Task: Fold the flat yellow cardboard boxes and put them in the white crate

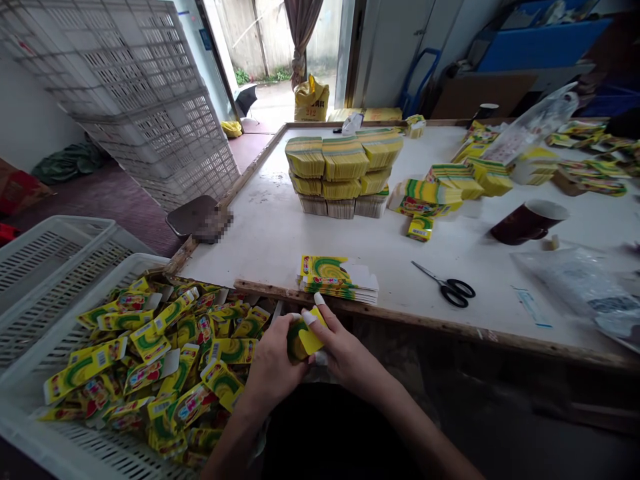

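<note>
A small yellow and green carton [306, 339] is gripped between my two hands, just off the table's front edge. My left hand [276, 363] is closed around its left side. On its right side, the fingers of my right hand [345, 347] press against a yellow flap; some fingertips wear white covers. Beyond my hands lies a short stack of flattened cartons [336, 277] at the table edge. To my left, a white plastic crate [35, 427] holds a heap of folded yellow and green cartons [175, 360], several with flaps standing out.
Black-handled scissors [450, 288] lie on the white table [250, 230]. Bundled carton stacks [345, 173] stand farther back. A dark mug [525, 223] and a clear plastic bag [590, 287] are at the right. Tall stacked white crates [135, 93] stand left of the table.
</note>
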Action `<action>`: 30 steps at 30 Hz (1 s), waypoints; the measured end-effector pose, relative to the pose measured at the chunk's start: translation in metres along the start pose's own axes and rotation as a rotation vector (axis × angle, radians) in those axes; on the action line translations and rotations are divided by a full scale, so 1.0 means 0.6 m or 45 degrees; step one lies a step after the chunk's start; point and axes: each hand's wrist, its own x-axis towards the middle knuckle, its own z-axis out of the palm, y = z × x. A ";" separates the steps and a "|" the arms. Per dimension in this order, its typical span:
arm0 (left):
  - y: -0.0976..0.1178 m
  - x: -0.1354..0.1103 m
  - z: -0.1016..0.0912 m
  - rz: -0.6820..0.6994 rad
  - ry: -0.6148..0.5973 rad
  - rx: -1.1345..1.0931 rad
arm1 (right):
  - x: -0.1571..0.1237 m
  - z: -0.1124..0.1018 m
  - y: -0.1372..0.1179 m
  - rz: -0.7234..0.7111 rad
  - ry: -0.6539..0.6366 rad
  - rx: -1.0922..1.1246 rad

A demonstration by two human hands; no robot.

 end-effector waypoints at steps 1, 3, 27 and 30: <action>0.000 0.002 -0.007 0.001 -0.020 -0.007 | 0.001 -0.006 -0.001 0.018 -0.057 -0.036; 0.004 0.006 -0.020 -0.003 -0.092 -0.023 | 0.003 -0.021 -0.004 0.020 -0.112 -0.065; -0.022 0.011 0.018 -0.805 0.479 -1.709 | 0.068 -0.091 0.079 0.200 0.474 -0.585; -0.016 0.007 0.027 -0.754 0.401 -1.649 | 0.068 -0.088 0.077 0.192 0.461 -0.569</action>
